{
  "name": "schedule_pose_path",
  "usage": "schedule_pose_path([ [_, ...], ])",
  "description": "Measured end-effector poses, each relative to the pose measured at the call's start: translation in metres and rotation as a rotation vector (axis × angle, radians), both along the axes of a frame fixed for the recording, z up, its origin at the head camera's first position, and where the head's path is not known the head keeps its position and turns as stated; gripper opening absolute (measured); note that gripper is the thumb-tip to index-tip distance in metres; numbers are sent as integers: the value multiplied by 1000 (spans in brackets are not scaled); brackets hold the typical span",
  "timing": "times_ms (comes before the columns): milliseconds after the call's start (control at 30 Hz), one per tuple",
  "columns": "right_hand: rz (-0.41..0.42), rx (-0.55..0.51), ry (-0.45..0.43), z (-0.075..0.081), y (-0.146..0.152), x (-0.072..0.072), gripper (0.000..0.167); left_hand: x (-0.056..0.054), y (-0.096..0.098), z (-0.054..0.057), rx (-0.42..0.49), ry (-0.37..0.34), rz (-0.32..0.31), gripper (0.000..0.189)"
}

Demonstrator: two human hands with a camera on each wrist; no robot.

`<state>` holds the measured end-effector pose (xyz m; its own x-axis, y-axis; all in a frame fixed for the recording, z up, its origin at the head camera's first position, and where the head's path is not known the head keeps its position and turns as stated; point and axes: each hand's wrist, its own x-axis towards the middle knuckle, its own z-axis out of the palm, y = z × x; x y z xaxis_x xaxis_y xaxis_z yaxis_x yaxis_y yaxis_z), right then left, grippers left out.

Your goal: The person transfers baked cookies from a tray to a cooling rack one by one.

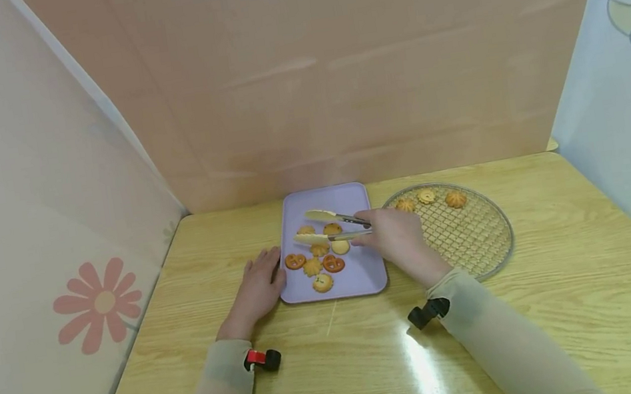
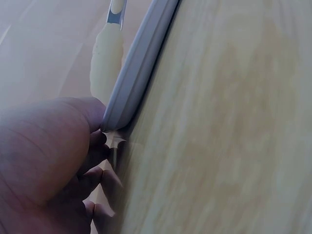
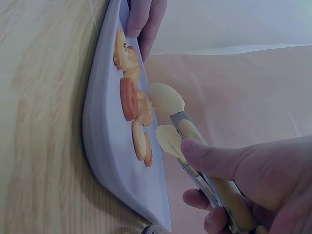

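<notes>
My right hand [image 1: 396,236] grips a pair of tongs [image 3: 207,183], thumb on the upper arm and fingers curled beneath. The tongs' pale tips stand apart over the lilac tray [image 1: 363,278], with nothing visible between them. Several cookies [image 1: 323,282] lie on the tray, with two pretzel-shaped ones, including a brown pretzel [image 1: 333,263]. The tongs partly hide the cookies farther back. My left hand [image 1: 257,286] rests on the table at the tray's left side, its thumb [image 2: 92,111] touching the tray's edge.
A round rack [image 1: 473,242] with a lattice surface lies right of the tray, partly behind my right hand. Three cookies, including a ridged cookie [image 1: 456,199], sit along its far side. A brown sheet [image 1: 330,87] rises behind the wooden table [image 1: 327,363].
</notes>
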<state>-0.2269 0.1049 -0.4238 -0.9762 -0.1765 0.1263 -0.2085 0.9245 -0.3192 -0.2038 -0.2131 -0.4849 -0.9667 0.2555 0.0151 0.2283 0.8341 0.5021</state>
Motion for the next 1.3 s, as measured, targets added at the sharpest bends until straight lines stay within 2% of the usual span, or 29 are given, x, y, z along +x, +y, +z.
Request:
schedule_pose_path([
  [400, -3, 32, -33, 7, -6, -5, 52, -2, 1, -2, -3, 17, -4, 59],
  [800, -10, 36, -10, 2, -5, -10, 52, -2, -2, -6, -5, 26, -5, 58],
  [967, -10, 45, -26, 1, -5, -11, 53, -1, -1, -5, -5, 10, 2, 59],
  [1300, -12, 44, -14, -2, -2, -13, 51, -2, 0, -3, 2, 39, -7, 58],
])
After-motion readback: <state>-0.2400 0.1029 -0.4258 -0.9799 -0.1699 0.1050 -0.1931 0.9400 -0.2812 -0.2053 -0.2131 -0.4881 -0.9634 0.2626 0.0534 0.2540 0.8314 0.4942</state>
